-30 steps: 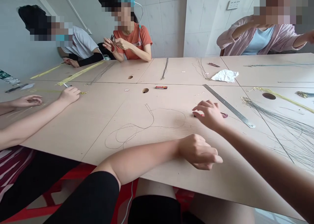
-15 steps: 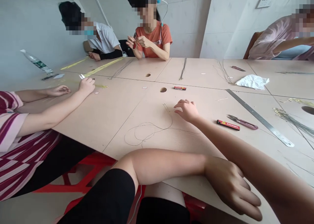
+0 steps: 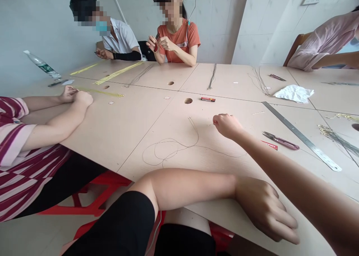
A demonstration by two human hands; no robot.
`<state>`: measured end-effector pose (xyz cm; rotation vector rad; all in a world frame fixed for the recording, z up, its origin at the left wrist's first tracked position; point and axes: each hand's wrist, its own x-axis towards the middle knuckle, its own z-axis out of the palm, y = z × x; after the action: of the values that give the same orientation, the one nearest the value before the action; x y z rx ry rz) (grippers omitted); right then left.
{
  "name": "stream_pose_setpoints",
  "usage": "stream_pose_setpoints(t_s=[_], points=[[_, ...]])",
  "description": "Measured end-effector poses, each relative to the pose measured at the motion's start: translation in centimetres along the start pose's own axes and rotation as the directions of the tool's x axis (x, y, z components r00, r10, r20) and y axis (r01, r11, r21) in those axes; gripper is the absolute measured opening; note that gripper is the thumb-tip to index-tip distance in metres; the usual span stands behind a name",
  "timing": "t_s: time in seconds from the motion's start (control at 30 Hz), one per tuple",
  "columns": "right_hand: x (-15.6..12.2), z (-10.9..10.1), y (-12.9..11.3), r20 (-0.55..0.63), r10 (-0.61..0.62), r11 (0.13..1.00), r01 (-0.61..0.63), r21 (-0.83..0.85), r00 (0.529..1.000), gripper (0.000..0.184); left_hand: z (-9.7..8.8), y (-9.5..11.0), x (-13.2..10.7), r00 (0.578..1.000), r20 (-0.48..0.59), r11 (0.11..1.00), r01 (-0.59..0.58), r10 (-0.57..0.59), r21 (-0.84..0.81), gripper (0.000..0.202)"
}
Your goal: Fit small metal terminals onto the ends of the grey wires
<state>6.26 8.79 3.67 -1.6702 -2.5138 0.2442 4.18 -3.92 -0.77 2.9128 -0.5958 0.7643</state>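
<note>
My right hand hovers low over the light wooden table, its fingers curled into a pinch. What it pinches is too fine to make out. A thin dark wire lies in loose loops just left of it, one end pointing up toward a table hole. My left hand rests flat at the near table edge, fingers stretched out and holding nothing. My right forearm crosses above it.
Pink-handled snips, a small red box and a steel ruler lie right of my right arm. Another red box and a white tissue lie farther back. A co-worker's arms rest at left; others sit opposite.
My right hand left the snips, swung left to the wire end and closed its fingers. My left hand went from a loose fist to lying flat. The view turned left.
</note>
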Motion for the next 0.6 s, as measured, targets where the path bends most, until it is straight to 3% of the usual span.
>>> stream_pose_setpoints(t_s=[0.07, 0.1, 0.17, 0.27, 0.37, 0.5, 0.6], points=[[-1.2, -0.6, 1.1, -0.064, 0.043, 0.993, -0.036, 0.108, 0.997, 0.018, 0.1, -0.1, -0.3, 0.986, -0.147, 0.992, 0.065, -0.080, -0.106, 0.037], [-1.9, -0.8, 1.7, -0.096, 0.071, 0.981, -0.052, 0.188, 0.993, 0.016, 0.0, -0.1, -0.4, 0.951, -0.217, 0.970, 0.193, -0.222, -0.145, 0.047], [-3.6, -0.9, 3.1, -0.136, 0.151, 0.925, -0.091, 0.368, 0.979, 0.013, -0.4, -0.1, -0.7, 0.818, -0.275, 0.853, 0.424, -0.505, -0.305, 0.038], [-6.4, -0.5, 5.1, -0.121, 0.305, 0.762, -0.165, 0.626, 0.945, 0.015, -1.1, -0.7, -1.0, 0.562, -0.324, 0.628, 0.511, -0.761, -0.587, 0.015], [-9.1, 0.0, 6.2, -0.096, 0.400, 0.522, -0.141, 0.841, 0.911, 0.023, -1.3, -1.6, -1.3, 0.344, -0.335, 0.471, 0.484, -0.877, -0.737, 0.013], [-11.4, 0.4, 6.2, -0.067, 0.458, 0.198, -0.029, 0.980, 0.887, 0.031, -1.3, -2.4, -1.8, 0.158, -0.320, 0.356, 0.470, -0.934, -0.808, 0.018], [-12.1, 0.8, 6.0, -0.103, 0.450, 0.069, 0.081, 0.994, 0.887, 0.033, -1.5, -3.0, -2.1, 0.015, -0.329, 0.303, 0.435, -0.944, -0.848, 0.022]])
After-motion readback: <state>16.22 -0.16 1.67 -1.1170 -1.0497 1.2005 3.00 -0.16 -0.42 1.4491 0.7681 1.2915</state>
